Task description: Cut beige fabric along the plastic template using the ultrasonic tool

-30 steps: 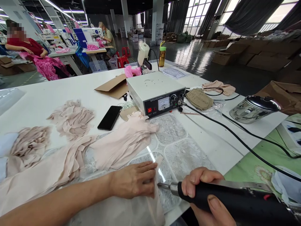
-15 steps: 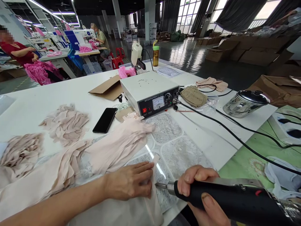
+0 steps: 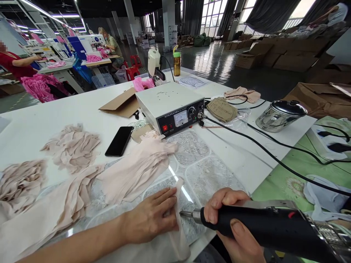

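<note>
Head view: Two bare hands meet over a strip of pale cloth (image 3: 181, 241) at a white table (image 3: 236, 153) on a sewing floor. The strip lies on a patterned mat (image 3: 214, 177) near the table's front edge, its long axis running away from the worker, tilted only slightly. The left hand (image 3: 153, 217), palm down, is the nearer of the two: its fingers reach across the strip from the left, bent and set close together on it. Whether they pinch the cloth or merely press it cannot be told from here.

From the other side, the right hand (image 3: 230, 221) is wrapped around a black tool (image 3: 260, 228), thumb along the near flank of the grip. The tool's metal tip (image 3: 188, 214) points left, roughly square to the strip, and ends at its right edge, just beside the left fingertips. Whether tip and cloth touch is too fine to make out.

Beyond the hands, more pale pieces (image 3: 139, 166) lie in a loose stack, with a phone (image 3: 119, 141) just behind. A control box (image 3: 175, 109), its red switch showing, sits farther back; a black cable (image 3: 246, 141) leads off its front to the right, passing near a lidded steel mug (image 3: 274, 118).
</note>
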Available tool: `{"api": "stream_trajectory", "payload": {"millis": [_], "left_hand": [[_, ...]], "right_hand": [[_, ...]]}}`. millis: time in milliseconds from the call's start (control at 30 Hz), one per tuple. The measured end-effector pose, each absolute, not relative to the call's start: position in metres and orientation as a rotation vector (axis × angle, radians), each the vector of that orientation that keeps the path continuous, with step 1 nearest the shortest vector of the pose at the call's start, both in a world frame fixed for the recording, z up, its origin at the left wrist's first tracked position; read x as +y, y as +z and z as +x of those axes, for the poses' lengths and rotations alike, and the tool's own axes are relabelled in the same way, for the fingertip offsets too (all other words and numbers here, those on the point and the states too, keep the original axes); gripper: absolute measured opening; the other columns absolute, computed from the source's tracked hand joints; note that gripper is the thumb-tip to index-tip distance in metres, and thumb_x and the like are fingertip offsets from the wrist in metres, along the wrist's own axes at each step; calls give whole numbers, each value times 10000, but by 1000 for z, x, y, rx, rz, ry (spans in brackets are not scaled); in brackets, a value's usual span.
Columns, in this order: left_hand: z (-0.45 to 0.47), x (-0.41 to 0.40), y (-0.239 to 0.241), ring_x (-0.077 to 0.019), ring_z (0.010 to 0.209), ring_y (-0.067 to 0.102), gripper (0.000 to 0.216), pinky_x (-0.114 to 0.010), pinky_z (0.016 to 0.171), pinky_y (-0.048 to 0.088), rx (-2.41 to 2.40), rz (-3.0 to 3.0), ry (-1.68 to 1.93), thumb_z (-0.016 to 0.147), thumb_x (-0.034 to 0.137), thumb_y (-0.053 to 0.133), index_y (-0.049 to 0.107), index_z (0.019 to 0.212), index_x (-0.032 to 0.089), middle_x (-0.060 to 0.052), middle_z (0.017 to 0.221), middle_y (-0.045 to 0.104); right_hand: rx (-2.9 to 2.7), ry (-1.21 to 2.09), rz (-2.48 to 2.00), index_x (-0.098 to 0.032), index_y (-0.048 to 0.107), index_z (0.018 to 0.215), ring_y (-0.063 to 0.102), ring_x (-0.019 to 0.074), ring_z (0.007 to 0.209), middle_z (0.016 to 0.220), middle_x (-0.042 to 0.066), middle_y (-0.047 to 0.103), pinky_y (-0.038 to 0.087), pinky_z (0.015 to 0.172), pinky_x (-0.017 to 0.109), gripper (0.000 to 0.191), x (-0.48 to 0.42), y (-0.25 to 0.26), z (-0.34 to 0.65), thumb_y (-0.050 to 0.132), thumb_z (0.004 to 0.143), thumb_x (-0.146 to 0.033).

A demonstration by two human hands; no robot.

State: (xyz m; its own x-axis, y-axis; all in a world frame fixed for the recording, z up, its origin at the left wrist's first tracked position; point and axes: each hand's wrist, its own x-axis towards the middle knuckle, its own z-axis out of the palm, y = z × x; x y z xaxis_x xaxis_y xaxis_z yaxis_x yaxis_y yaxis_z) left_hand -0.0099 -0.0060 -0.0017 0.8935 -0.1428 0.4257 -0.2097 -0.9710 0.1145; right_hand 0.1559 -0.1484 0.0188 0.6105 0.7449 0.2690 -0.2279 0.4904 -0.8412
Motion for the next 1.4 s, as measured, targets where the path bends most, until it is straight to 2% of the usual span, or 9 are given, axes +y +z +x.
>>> {"api": "stream_trajectory", "payload": {"millis": [733,1000,1200,1400], "left_hand": [[-13,-6,-8,-298,1280,536,211,-429,1106,449,-284,2977,691,976,290,596,620,848,124,-136,1065,664],[-8,-4,-3,-254,1098,638,264,-402,1030,510,-369,2965,703,1001,268,547,627,803,113,-123,946,687],[-6,-1,1,-237,1112,631,259,-370,1014,532,-461,2922,645,981,237,585,616,752,120,-125,1018,693],[-7,3,0,-254,1102,652,242,-372,1003,549,-512,2954,609,982,253,584,631,792,111,-138,1008,700]], "right_hand": [[-670,582,-846,-255,567,918,545,117,546,788,-11,522,506,508,298,117,-141,15,157,578,869,-361],[-689,584,-858,-251,561,913,551,114,549,777,-15,532,499,522,291,111,-141,17,158,574,879,-356],[-679,578,-849,-249,580,913,555,118,531,769,-9,538,508,491,292,112,-138,18,158,589,869,-351],[-664,577,-839,-246,593,911,563,111,529,768,-11,543,517,494,280,115,-139,20,158,596,863,-351]]}}
